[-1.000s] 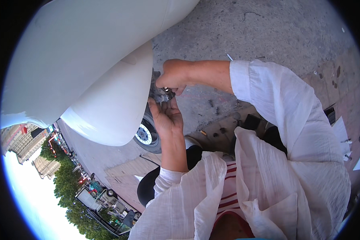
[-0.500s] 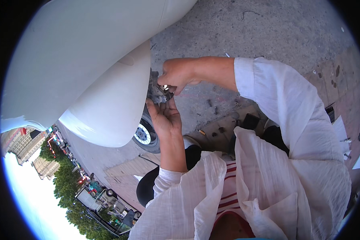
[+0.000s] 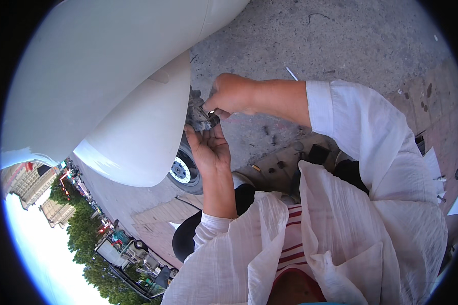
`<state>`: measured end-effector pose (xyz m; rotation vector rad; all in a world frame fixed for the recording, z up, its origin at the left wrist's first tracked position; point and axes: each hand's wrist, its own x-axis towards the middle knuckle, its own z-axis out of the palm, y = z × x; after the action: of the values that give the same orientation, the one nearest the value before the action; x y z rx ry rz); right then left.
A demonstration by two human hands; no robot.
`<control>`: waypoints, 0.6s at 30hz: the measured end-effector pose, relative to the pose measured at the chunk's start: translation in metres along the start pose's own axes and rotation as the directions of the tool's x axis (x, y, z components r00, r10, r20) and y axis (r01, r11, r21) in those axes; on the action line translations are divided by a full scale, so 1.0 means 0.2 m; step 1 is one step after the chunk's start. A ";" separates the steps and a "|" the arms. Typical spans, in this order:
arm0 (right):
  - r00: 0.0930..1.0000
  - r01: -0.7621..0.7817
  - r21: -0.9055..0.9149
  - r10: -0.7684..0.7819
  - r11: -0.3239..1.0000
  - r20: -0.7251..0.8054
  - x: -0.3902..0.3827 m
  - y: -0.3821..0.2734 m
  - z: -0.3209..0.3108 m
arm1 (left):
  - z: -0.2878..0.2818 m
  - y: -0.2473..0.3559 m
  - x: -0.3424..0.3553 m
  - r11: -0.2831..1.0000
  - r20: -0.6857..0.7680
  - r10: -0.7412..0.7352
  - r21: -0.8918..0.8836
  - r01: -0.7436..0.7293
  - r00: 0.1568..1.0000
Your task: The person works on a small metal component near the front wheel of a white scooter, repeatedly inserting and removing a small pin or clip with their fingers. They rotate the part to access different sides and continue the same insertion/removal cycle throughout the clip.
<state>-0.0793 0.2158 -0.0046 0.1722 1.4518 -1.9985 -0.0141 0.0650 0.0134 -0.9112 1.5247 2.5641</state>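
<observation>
A dark grey, dirt-covered mechanical part sits beside the rounded lower edge of a white vehicle panel. My left hand supports it from below, palm up, with the thumb on the near side and the fingers curled round it. From the right, my right hand reaches over the same part with its fingers bent. A small shiny metal piece shows at those fingertips; the rest of that grip is hidden behind the hand.
Below the white panel is a small wheel with a black tyre and silver rim. Small dark parts, a cigarette butt and a black square object lie on the ground. A white stick lies beyond my right forearm.
My right hand and forearm have shifted slightly right and rotated at the wrist, uncovering more of the white stick. My left hand keeps its hold on the grey part.
</observation>
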 end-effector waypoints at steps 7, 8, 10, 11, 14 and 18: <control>0.998 0.070 -0.251 -0.068 0.966 0.016 -0.02 -0.08 0.02 | 0.01 0.00 -0.01 1.000 0.002 -0.021 -0.022 0.021 1.000; 0.994 0.104 -0.404 -0.111 0.909 0.005 -0.04 -0.10 0.02 | 0.01 0.00 -0.01 0.999 -0.001 -0.025 -0.027 0.025 1.000; 0.997 0.077 -0.250 -0.080 0.965 -0.001 -0.04 -0.08 0.00 | 0.01 0.00 -0.01 0.999 0.008 -0.028 -0.038 0.029 1.000; 0.998 0.064 -0.170 -0.065 0.983 -0.002 -0.04 -0.06 -0.01 | 0.01 0.00 -0.01 0.999 0.020 -0.026 -0.044 0.027 0.999; 0.914 0.342 -0.505 -0.405 0.792 -0.015 -0.01 0.00 -0.03 | 0.00 0.00 0.00 0.995 0.045 -0.050 -0.083 0.054 0.998; 0.943 0.253 -0.333 -0.308 0.908 -0.124 -0.03 0.01 0.02 | -0.01 0.00 0.00 0.992 0.044 -0.060 -0.108 0.064 0.997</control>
<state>-0.0726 0.2156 -0.0018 -0.0027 1.9834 -1.9770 -0.0139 0.0638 0.0131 -0.8950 1.3362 2.6272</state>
